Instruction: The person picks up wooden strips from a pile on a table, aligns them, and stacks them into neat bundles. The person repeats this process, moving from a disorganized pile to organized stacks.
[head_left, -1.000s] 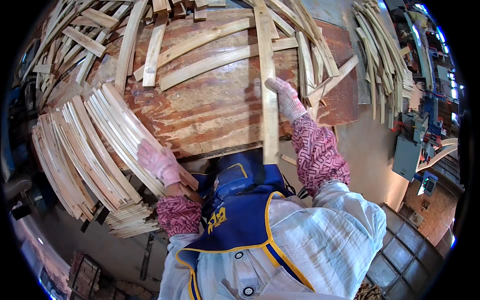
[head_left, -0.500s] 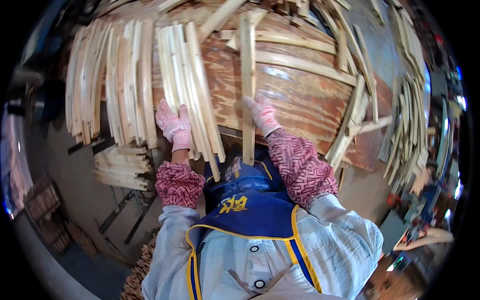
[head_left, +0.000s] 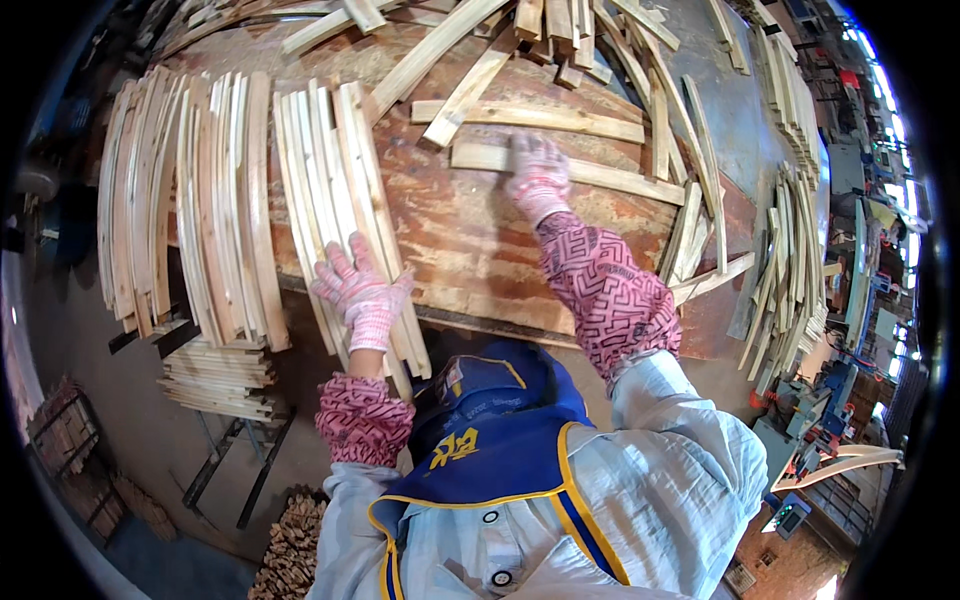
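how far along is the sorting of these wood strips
Done: several rows of curved strips stand stacked side by side at the table's left edge. In hand: the left hand rests on the nearest stack, while the right hand lies on a loose slat mid-table. Left: many loose strips lie scattered along the far side, and another pile sits to the right.

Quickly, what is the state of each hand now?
Left hand: open, fingers spread flat on the stacked curved slats.
Right hand: fingers down on a loose slat; grip cannot be told.

pink patterned sleeves, blue-yellow apron.
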